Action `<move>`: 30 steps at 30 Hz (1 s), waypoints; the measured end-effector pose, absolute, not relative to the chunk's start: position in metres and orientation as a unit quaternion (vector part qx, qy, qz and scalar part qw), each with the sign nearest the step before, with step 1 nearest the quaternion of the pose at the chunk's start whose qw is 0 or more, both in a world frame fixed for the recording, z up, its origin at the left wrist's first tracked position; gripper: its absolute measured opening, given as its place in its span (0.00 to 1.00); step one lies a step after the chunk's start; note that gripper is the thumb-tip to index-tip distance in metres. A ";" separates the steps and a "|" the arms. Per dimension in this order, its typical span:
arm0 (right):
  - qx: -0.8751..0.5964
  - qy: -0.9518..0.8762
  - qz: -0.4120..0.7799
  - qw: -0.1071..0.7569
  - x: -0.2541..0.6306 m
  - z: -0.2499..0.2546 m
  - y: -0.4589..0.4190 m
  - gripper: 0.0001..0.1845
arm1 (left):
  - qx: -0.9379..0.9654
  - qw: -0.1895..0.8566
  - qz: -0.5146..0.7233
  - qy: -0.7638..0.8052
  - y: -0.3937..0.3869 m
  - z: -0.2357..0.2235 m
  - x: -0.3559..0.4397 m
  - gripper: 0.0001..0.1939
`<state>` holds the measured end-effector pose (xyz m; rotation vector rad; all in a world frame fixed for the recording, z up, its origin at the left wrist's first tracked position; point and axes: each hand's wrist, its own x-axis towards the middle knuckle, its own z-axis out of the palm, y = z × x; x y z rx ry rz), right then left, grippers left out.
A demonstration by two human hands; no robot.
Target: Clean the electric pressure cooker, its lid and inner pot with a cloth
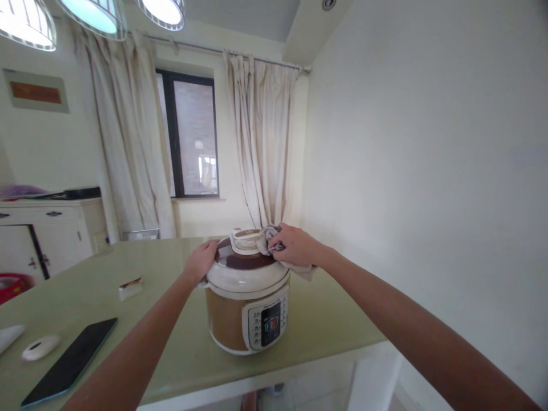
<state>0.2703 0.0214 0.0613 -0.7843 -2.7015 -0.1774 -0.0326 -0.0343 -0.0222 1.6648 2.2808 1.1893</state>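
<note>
A white and gold electric pressure cooker point(229, 319) stands upright on the pale green table, its button panel facing me. Its lid point(244, 279) is on, with a brown glossy top and a raised handle. My left hand point(201, 261) grips the left side of the lid, fingers over its edge. In my right hand point(297, 244) is a crumpled greyish cloth point(266, 240), pressed against the right side of the lid handle. Part of the cloth hangs below that hand, over the right edge of the lid.
On the left of the table point(171, 354) lie a dark tablet point(72, 362), a white computer mouse point(40, 347) and a small whitish packet point(131, 288). A white wall point(419, 160) rises on the right. Behind are curtains point(268, 131), a window and a white cabinet point(64, 228).
</note>
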 end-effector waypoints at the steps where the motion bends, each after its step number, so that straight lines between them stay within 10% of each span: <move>1: -0.298 -0.938 -0.064 0.167 0.267 0.061 0.023 0.14 | 0.545 0.042 0.388 0.742 -0.034 -0.022 -0.033 0.28; 17: -0.398 -0.903 -0.052 0.154 0.188 0.042 0.136 0.17 | 0.532 0.047 0.442 0.720 -0.032 -0.032 -0.036 0.25; 30: -0.391 -0.885 -0.147 0.207 0.230 0.040 0.051 0.15 | 0.532 0.036 0.414 0.738 -0.035 -0.021 -0.029 0.30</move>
